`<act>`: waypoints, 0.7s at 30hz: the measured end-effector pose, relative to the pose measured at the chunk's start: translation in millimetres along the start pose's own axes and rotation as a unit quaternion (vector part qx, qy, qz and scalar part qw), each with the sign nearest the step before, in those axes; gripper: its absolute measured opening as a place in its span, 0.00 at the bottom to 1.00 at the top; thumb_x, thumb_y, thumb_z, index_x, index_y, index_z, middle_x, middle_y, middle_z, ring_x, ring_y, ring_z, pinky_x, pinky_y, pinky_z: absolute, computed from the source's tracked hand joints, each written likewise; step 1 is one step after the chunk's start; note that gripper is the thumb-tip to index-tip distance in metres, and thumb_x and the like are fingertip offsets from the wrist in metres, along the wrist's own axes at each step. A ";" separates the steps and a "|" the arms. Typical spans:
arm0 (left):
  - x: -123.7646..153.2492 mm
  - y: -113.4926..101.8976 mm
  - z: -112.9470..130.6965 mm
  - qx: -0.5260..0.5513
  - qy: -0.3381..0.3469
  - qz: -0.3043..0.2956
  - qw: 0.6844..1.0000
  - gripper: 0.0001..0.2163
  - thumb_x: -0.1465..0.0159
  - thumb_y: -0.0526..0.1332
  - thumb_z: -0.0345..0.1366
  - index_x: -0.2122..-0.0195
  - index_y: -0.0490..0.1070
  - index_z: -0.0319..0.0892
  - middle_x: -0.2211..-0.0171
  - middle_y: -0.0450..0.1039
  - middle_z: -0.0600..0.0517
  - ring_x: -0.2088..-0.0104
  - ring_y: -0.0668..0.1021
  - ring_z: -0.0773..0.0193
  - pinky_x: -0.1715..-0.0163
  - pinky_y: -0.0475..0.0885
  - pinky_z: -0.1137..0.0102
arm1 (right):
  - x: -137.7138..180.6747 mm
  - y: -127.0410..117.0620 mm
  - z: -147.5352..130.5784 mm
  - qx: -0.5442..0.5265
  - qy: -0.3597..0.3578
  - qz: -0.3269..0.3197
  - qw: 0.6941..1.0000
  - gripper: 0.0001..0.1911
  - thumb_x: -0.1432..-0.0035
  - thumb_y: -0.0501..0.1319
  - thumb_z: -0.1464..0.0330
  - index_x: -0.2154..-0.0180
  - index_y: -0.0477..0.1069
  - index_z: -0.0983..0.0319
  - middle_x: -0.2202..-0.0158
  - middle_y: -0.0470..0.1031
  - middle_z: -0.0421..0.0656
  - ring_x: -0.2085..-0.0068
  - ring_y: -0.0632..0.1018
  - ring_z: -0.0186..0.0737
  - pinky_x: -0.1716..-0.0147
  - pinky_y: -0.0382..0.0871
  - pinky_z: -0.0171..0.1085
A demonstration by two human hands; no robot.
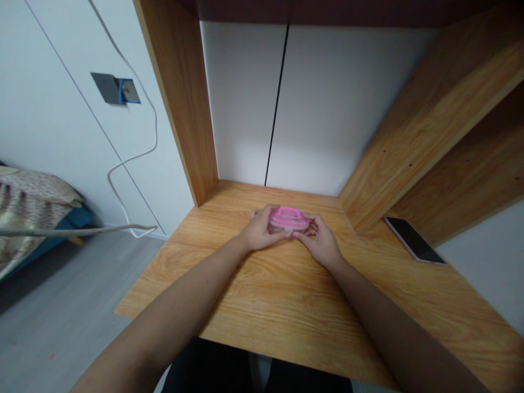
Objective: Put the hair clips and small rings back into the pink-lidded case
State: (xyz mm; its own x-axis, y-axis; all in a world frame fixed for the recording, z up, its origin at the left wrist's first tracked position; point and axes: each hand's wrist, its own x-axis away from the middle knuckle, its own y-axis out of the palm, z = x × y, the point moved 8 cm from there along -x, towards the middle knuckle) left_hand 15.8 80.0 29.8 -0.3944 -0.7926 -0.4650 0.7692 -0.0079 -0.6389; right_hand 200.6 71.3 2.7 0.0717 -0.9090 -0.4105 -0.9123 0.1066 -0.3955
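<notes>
A small pink, see-through plastic case (289, 220) with a bright pink carrying handle on its lid is between my hands, low over or on the wooden tabletop. My left hand (262, 228) is wrapped round its left end, thumb along the front edge. Round the right end curls my right hand (321, 240), its thumb pressing the front near the clasp. The lid looks closed. What is inside the case cannot be made out, and some fingers are hidden behind it.
A dark-screened phone (414, 240) lies on the desk (282, 305) at the right. Wooden side panels (180, 98) rise around the back. A white cable (153, 125) hangs at the left by an open wall socket (118, 90). A patterned cover (36, 202) drapes over blue furniture.
</notes>
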 end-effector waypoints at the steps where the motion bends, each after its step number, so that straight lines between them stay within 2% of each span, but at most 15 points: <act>1: -0.1 0.1 -0.3 0.000 -0.004 0.000 1.000 0.36 0.44 0.67 0.56 0.40 0.58 0.43 0.44 0.71 0.42 0.45 0.73 0.46 0.42 0.61 0.52 | -0.1 -0.2 -0.2 0.002 -0.002 0.001 1.000 0.27 0.49 0.70 0.65 0.48 0.65 0.56 0.48 0.76 0.48 0.59 0.80 0.43 0.64 0.76 0.41; 5: -0.6 -0.1 -1.3 0.007 -0.012 0.008 1.000 0.36 0.44 0.67 0.56 0.40 0.58 0.43 0.45 0.71 0.43 0.46 0.74 0.46 0.43 0.62 0.52 | 1.0 -1.4 -2.7 0.014 -0.011 0.011 1.000 0.28 0.48 0.70 0.65 0.47 0.65 0.57 0.50 0.77 0.47 0.58 0.80 0.43 0.58 0.76 0.44; 10: -1.2 0.7 -2.9 0.007 -0.015 0.011 1.000 0.37 0.46 0.69 0.56 0.41 0.59 0.43 0.45 0.72 0.42 0.46 0.73 0.46 0.43 0.62 0.52 | 3.0 0.1 -9.7 0.018 -0.049 0.008 0.999 0.29 0.47 0.70 0.62 0.47 0.63 0.57 0.44 0.73 0.49 0.48 0.77 0.46 0.47 0.72 0.49; 15: -2.5 3.2 -6.6 0.005 -0.016 0.006 1.000 0.36 0.45 0.69 0.55 0.41 0.59 0.43 0.46 0.72 0.42 0.46 0.74 0.47 0.42 0.61 0.52 | 0.8 2.4 -1.1 -0.007 -0.029 0.006 1.000 0.28 0.46 0.69 0.58 0.47 0.63 0.58 0.49 0.76 0.48 0.52 0.78 0.45 0.51 0.74 0.47; 21: -3.2 4.3 -6.9 -0.001 -0.007 -0.001 1.000 0.35 0.44 0.68 0.55 0.41 0.59 0.43 0.44 0.71 0.41 0.45 0.73 0.47 0.42 0.61 0.53 | -0.8 4.6 -1.9 -0.035 -0.031 0.002 0.999 0.29 0.48 0.71 0.59 0.49 0.63 0.57 0.46 0.73 0.49 0.49 0.77 0.45 0.49 0.73 0.47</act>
State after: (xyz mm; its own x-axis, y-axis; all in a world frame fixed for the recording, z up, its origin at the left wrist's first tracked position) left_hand 16.9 86.7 24.4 -0.3886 -0.8006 -0.4562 0.7677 -0.0075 -0.6408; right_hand 195.5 71.8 2.7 0.0903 -0.8818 -0.4629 -0.9384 0.0803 -0.3360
